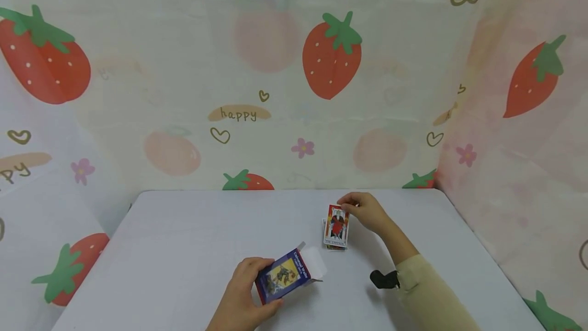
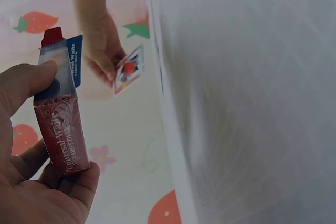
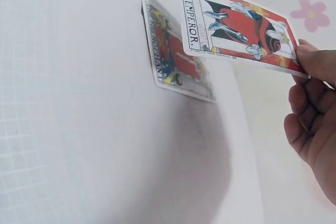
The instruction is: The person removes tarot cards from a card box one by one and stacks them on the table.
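Note:
My left hand (image 1: 248, 290) grips a blue and red tarot deck box (image 1: 282, 276) by its two long edges, thumb on one side and fingers on the other. Its white end flap (image 1: 313, 263) stands folded out toward the right. Between thumb and fingers, my right hand (image 1: 367, 211) pinches one corner of a tarot card (image 3: 241, 30) that reads "THE EMPEROR". Under that card, another tarot card (image 3: 176, 56) with a red and yellow picture lies face up on the white table; the raised card overlaps it in the head view.
The white table (image 1: 184, 249) reaches back to a cloth wall (image 1: 285, 126) printed with strawberries, flowers and hearts. A black strap piece (image 1: 384, 280) sticks out from the right wrist, beside the light sleeve (image 1: 432, 290).

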Demonstrator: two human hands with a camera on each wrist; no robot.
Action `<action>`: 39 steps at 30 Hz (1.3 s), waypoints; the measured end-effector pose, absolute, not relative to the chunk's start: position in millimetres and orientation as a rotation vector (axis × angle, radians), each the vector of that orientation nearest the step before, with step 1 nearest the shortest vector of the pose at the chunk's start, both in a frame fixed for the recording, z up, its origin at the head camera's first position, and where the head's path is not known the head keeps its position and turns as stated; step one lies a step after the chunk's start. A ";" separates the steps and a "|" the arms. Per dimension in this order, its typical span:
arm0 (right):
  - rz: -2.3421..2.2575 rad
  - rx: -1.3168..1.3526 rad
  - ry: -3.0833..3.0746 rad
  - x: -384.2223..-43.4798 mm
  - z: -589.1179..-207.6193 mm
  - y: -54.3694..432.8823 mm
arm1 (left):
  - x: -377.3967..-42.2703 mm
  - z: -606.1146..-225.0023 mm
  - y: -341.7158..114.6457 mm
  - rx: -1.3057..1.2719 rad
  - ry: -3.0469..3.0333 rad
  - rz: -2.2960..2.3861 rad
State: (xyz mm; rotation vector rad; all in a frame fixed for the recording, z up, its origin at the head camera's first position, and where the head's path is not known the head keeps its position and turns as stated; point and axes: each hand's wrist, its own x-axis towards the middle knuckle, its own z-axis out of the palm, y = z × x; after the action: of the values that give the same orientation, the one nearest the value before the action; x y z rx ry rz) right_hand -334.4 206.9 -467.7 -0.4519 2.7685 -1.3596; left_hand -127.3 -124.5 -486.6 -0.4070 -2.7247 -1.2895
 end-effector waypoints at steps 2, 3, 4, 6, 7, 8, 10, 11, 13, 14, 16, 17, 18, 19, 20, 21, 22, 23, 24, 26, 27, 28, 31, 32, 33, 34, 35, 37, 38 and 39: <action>-1.351 -0.451 2.768 -336.0 -470.6 207.1 | -126.9 -487.7 -125.0 -0.417 -2.714 -1.280; -1.346 -0.455 2.768 -336.7 -472.0 207.2 | -126.9 -487.9 -125.2 -0.419 -2.709 -1.275; -1.341 -0.459 2.770 -337.5 -473.4 207.4 | -126.9 -488.0 -125.3 -0.419 -2.707 -1.270; -1.337 -0.460 2.768 -339.0 -475.9 207.4 | -126.9 -487.9 -125.3 -0.419 -2.701 -1.270; -1.334 -0.458 2.768 -340.0 -477.4 207.3 | -127.0 -487.9 -125.3 -0.420 -2.699 -1.269; -1.337 -0.453 2.764 -340.9 -479.0 207.0 | -127.1 -487.9 -125.3 -0.423 -2.699 -1.263; -1.336 -0.443 2.759 -342.8 -482.2 206.3 | -127.2 -488.2 -125.3 -0.427 -2.699 -1.258; -1.336 -0.439 2.756 -343.7 -483.8 205.9 | -127.3 -488.5 -125.3 -0.427 -2.699 -1.258; -1.338 -0.435 2.752 -345.6 -486.9 205.3 | -127.3 -489.1 -125.3 -0.429 -2.700 -1.256; -1.341 -0.434 2.749 -346.4 -488.2 204.9 | -127.3 -489.3 -125.3 -0.430 -2.702 -1.258; -1.336 -0.442 2.748 -347.4 -489.8 204.1 | -127.1 -489.7 -125.3 -0.430 -2.706 -1.267; -1.333 -0.443 2.747 -347.8 -490.6 203.6 | -127.0 -489.8 -125.3 -0.432 -2.709 -1.268; -1.333 -0.443 2.743 -348.2 -491.2 203.2 | -126.9 -489.7 -125.2 -0.434 -2.713 -1.269; -1.331 -0.439 2.740 -348.3 -491.4 202.5 | -126.8 -489.6 -125.2 -0.436 -2.718 -1.265; -1.332 -0.437 2.735 -348.6 -491.7 202.0 | -126.7 -489.5 -125.2 -0.439 -2.720 -1.261; -1.331 -0.436 2.733 -348.9 -492.1 201.6 | -126.5 -489.2 -125.1 -0.439 -2.721 -1.257; -1.330 -0.429 2.732 -349.4 -492.8 201.3 | -126.4 -489.0 -125.1 -0.439 -2.721 -1.252; -1.325 -0.432 2.736 -350.3 -494.0 201.1 | -126.3 -488.6 -125.0 -0.439 -2.719 -1.250; -1.326 -0.431 2.736 -351.1 -495.0 201.1 | -126.2 -488.2 -124.9 -0.440 -2.717 -1.248; -1.320 -0.435 2.745 -352.8 -497.9 201.3 | -125.8 -487.4 -124.7 -0.443 -2.710 -1.244; -1.315 -0.433 2.750 -353.8 -499.5 201.6 | -125.6 -486.9 -124.6 -0.446 -2.707 -1.242; -1.311 -0.430 2.754 -354.8 -501.1 201.9 | -125.6 -486.6 -124.5 -0.450 -2.703 -1.242; -1.310 -0.414 2.756 -357.2 -505.6 202.3 | -125.2 -486.3 -124.4 -0.461 -2.696 -1.246; -1.309 -0.410 2.757 -357.9 -507.0 202.4 | -125.1 -486.5 -124.3 -0.462 -2.695 -1.249; -1.306 -0.406 2.757 -358.5 -508.1 202.2 | -125.1 -486.7 -124.3 -0.464 -2.692 -1.255; -1.305 -0.399 2.755 -359.0 -509.2 202.0 | -125.1 -487.0 -124.4 -0.465 -2.691 -1.260; -1.302 -0.396 2.754 -359.4 -510.3 201.7 | -125.0 -487.3 -124.4 -0.465 -2.692 -1.262; -1.289 -0.392 2.758 -359.9 -511.7 201.0 | -125.0 -487.6 -124.4 -0.470 -2.690 -1.261; -1.284 -0.383 2.759 -360.1 -512.1 200.3 | -124.9 -487.6 -124.3 -0.470 -2.691 -1.260; -1.284 -0.375 2.759 -360.1 -512.3 199.7 | -125.1 -487.5 -124.2 -0.475 -2.692 -1.252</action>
State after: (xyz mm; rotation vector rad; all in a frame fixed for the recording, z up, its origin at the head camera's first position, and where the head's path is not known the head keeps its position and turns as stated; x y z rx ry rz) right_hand -360.1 199.7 -512.3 -0.3753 2.7587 -1.2837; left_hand -125.1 -124.2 -487.5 -0.4754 -2.6923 -1.2523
